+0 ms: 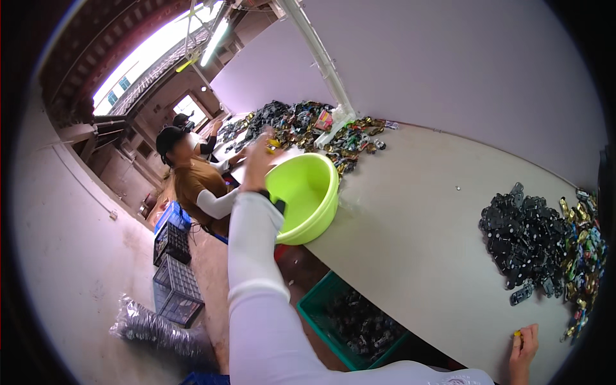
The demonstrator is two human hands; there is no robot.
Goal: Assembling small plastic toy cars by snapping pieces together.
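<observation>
By the near edge of the surface [417, 269], your right hand [527, 345] pinches a small yellow piece [517, 333]. Your left hand [258, 164] (blurred; its grip cannot be told) hovers by the lime-green basin [324, 208].

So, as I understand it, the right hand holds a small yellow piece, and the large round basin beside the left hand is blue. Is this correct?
Not quite: the large round basin beside the left hand is lime green, not blue, as the head view shows. The right hand does hold a small yellow piece.
</observation>
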